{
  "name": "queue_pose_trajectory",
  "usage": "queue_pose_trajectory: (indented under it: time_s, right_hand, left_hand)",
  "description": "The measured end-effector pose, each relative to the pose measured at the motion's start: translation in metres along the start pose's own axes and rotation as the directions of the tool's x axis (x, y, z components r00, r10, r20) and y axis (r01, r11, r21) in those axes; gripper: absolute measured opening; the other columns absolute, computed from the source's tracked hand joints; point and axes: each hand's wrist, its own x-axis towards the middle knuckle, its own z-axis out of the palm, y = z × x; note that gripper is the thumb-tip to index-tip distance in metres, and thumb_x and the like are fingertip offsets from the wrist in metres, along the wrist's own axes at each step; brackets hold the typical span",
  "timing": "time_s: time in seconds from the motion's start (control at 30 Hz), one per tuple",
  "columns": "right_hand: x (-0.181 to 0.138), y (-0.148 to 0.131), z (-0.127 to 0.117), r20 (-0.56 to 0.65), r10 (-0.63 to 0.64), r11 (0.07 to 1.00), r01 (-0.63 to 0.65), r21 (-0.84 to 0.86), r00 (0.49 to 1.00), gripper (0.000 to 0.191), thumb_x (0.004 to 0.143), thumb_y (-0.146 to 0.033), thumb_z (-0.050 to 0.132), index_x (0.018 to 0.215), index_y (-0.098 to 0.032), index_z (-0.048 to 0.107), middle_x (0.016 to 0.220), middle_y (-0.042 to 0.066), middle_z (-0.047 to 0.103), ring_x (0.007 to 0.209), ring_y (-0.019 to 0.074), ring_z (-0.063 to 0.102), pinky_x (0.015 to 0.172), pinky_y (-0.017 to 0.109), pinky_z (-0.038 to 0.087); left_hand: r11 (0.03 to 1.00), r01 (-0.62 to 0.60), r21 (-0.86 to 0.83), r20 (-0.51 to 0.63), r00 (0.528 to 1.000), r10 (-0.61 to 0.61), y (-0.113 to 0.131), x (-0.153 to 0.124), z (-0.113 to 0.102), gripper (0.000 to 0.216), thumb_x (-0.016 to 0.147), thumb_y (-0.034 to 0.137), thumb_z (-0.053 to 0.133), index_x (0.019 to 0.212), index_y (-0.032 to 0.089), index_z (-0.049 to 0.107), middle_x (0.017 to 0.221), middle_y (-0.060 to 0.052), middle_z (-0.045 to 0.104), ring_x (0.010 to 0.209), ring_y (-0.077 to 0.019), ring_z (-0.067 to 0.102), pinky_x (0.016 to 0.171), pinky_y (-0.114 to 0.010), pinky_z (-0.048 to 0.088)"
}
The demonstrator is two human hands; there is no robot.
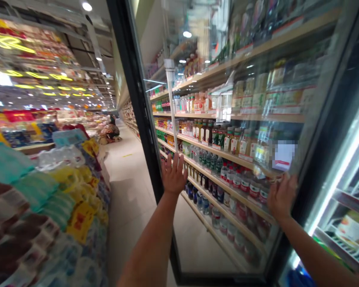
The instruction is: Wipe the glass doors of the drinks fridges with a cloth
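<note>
While the tall glass door in its black frame (142, 115) stands open beside the brightly lit cooler with grey metal racks (351, 204), we have both hands at its pane. Our left hand (172, 174) is near the edge away from the cooler, fingers spread apart, clamped on nothing. Our right hand (283, 196) bends its fingers near the opposite edge; we cannot tell what its grip holds. Steadying the door seems the current step; the next move probably calls for even pressure.
</note>
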Motion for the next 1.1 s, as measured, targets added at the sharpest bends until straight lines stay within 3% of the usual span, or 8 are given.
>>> queue_pose_trajectory:
  time_s: [0.13, 0.27, 0.4, 0.5, 0.57, 0.8, 1.0, 1.1]
  right_hand:
    - [0.043, -0.035, 0.017, -0.145, 0.099, 0.995, -0.097, 0.019, 0.984, 0.068, 0.101, -0.039, 0.037, 0.159, -0.006, 0.027, 0.162, 0.031, 0.021, 0.151, 0.0462, 0.02, 0.117, 0.072, 0.02]
    - [0.087, -0.095, 0.032, -0.166, -0.004, 0.999, 0.011, 0.04, 0.986, 0.064, 0.101, -0.04, 0.039, 0.158, -0.009, 0.033, 0.162, 0.027, 0.026, 0.152, 0.0424, 0.021, 0.121, 0.065, 0.019]
    - [0.046, -0.149, 0.056, -0.05, -0.198, 0.98, 0.197, -0.011, 0.979, 0.061, 0.103, -0.032, 0.039, 0.161, -0.022, 0.024, 0.165, 0.019, 0.026, 0.153, 0.039, 0.021, 0.116, 0.071, 0.022]
    - [0.001, -0.171, 0.072, 0.072, -0.394, 0.916, 0.398, -0.057, 0.916, 0.066, 0.102, -0.022, 0.044, 0.162, -0.03, 0.017, 0.162, 0.016, 0.035, 0.153, 0.0344, 0.026, 0.118, 0.067, 0.024]
    - [-0.004, -0.179, 0.074, 0.122, -0.431, 0.894, 0.442, -0.075, 0.894, 0.068, 0.102, -0.019, 0.044, 0.162, -0.031, 0.015, 0.16, 0.015, 0.039, 0.153, 0.0313, 0.026, 0.12, 0.063, 0.022]
    - [0.062, -0.18, 0.07, 0.037, -0.137, 0.977, 0.141, -0.16, 0.99, 0.064, 0.106, -0.029, 0.031, 0.163, -0.025, 0.004, 0.167, 0.013, 0.023, 0.156, 0.0268, 0.018, 0.121, 0.057, 0.026]
    - [-0.013, -0.163, 0.08, 0.295, -0.256, 0.915, 0.329, -0.233, 0.92, 0.064, 0.105, -0.023, 0.036, 0.163, -0.023, 0.011, 0.16, 0.015, 0.039, 0.153, 0.0278, 0.026, 0.122, 0.057, 0.023]
    - [-0.003, -0.166, 0.08, 0.304, -0.294, 0.889, 0.376, -0.261, 0.906, 0.065, 0.104, -0.022, 0.037, 0.163, -0.024, 0.011, 0.159, 0.014, 0.041, 0.153, 0.0264, 0.027, 0.124, 0.057, 0.019]
  left_hand:
    - [1.0, -0.015, -0.003, -0.011, 1.0, 0.015, -0.004, 0.0, 0.004, 0.06, 0.097, 0.034, 0.053, 0.153, 0.017, 0.041, 0.155, -0.014, 0.04, 0.152, -0.0293, 0.019, 0.128, -0.052, 0.012]
    - [0.997, 0.016, -0.078, 0.044, 0.999, -0.012, -0.008, -0.003, 0.01, 0.062, 0.097, 0.032, 0.054, 0.155, 0.02, 0.037, 0.154, -0.014, 0.041, 0.151, -0.0299, 0.022, 0.128, -0.054, 0.011]
    - [0.992, 0.04, -0.122, 0.121, 0.992, -0.025, -0.015, -0.008, 0.024, 0.061, 0.096, 0.033, 0.056, 0.154, 0.022, 0.04, 0.154, -0.015, 0.041, 0.149, -0.0329, 0.025, 0.127, -0.058, 0.013]
    - [0.988, 0.034, -0.148, 0.132, 0.991, -0.014, -0.022, -0.01, 0.036, 0.06, 0.096, 0.033, 0.056, 0.153, 0.022, 0.041, 0.155, -0.015, 0.039, 0.149, -0.0332, 0.026, 0.128, -0.058, 0.012]
    - [0.979, 0.032, -0.2, 0.106, 0.994, -0.011, -0.026, -0.01, 0.042, 0.061, 0.097, 0.032, 0.056, 0.154, 0.022, 0.039, 0.155, -0.015, 0.039, 0.15, -0.0326, 0.025, 0.127, -0.059, 0.011]
    - [0.912, 0.064, -0.405, 0.038, 0.998, -0.053, -0.036, -0.002, 0.07, 0.071, 0.095, 0.031, 0.059, 0.159, 0.027, 0.027, 0.159, -0.012, 0.035, 0.154, -0.0343, 0.016, 0.124, -0.066, 0.007]
    - [0.866, 0.07, -0.494, 0.06, 0.997, -0.046, -0.039, 0.0, 0.08, 0.071, 0.096, 0.032, 0.058, 0.159, 0.029, 0.024, 0.16, -0.011, 0.035, 0.155, -0.0342, 0.012, 0.124, -0.067, 0.004]
    - [0.847, 0.094, -0.523, 0.099, 0.994, -0.05, -0.04, -0.001, 0.085, 0.069, 0.097, 0.035, 0.057, 0.159, 0.029, 0.027, 0.161, -0.011, 0.034, 0.155, -0.0339, 0.013, 0.125, -0.065, 0.001]
